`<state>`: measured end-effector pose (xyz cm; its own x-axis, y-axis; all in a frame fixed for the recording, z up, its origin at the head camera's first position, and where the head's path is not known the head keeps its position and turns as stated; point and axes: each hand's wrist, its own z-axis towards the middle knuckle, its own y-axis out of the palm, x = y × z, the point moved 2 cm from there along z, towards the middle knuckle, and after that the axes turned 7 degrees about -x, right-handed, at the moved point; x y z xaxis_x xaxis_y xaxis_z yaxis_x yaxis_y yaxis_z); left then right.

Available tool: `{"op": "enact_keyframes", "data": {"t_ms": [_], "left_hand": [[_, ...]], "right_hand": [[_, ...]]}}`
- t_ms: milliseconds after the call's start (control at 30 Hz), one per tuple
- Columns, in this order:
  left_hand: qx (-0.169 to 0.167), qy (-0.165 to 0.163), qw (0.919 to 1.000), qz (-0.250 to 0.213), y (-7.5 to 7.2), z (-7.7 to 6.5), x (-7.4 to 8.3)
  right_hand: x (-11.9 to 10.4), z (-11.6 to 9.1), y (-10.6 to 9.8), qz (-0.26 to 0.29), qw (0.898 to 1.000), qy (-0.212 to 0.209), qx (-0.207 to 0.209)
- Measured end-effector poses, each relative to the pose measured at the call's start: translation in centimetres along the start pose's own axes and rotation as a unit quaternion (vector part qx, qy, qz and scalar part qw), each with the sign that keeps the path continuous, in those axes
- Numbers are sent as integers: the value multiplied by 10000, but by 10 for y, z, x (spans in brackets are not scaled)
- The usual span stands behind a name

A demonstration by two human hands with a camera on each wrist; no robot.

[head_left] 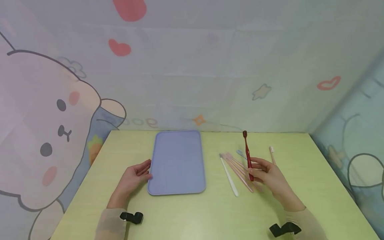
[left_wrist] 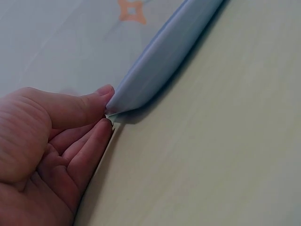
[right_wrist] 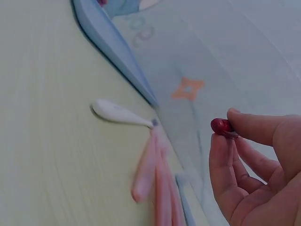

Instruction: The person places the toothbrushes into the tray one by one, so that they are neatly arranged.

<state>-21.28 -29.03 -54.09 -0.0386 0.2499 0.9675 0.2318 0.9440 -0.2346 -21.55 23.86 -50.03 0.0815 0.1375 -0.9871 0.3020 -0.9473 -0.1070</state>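
Note:
My right hand (head_left: pixel 268 173) pinches a dark red toothbrush (head_left: pixel 247 154) between thumb and fingers, its bristle head pointing up and away. In the right wrist view the red handle end (right_wrist: pixel 220 126) shows between thumb and fingertips, raised above the table. My left hand (head_left: pixel 135 176) is at the left edge of a blue-purple tray (head_left: pixel 178 163); in the left wrist view its thumb and a finger pinch the tray's rim (left_wrist: pixel 134 96). Under and beside the right hand lie several pink toothbrushes (head_left: pixel 240 171), a white toothbrush (head_left: pixel 229 176) and a partly hidden blue toothbrush (head_left: pixel 241 153).
A beige toothbrush (head_left: pixel 272 155) with white bristles lies beyond the right hand, partly covered by it. All of this is on a yellow-green table (head_left: pixel 180 216). A printed cloth backdrop (head_left: pixel 192 66) stands along its far edge and sides.

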Motion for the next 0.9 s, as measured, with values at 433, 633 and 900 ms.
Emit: {"op": "enact_keyframes", "data": {"t_ms": [433, 633, 900], "left_hand": [[-1, 19, 10000, 83, 1, 0, 1], [-22, 49, 10000, 19, 1, 2, 0], [-11, -5, 10000, -42, 0, 2, -3]], "right_hand": [[-6, 38, 124, 442, 9946, 57, -933], [-18, 54, 172, 523, 9917, -36, -1172], [-20, 69, 221, 638, 9891, -27, -1329]]}}
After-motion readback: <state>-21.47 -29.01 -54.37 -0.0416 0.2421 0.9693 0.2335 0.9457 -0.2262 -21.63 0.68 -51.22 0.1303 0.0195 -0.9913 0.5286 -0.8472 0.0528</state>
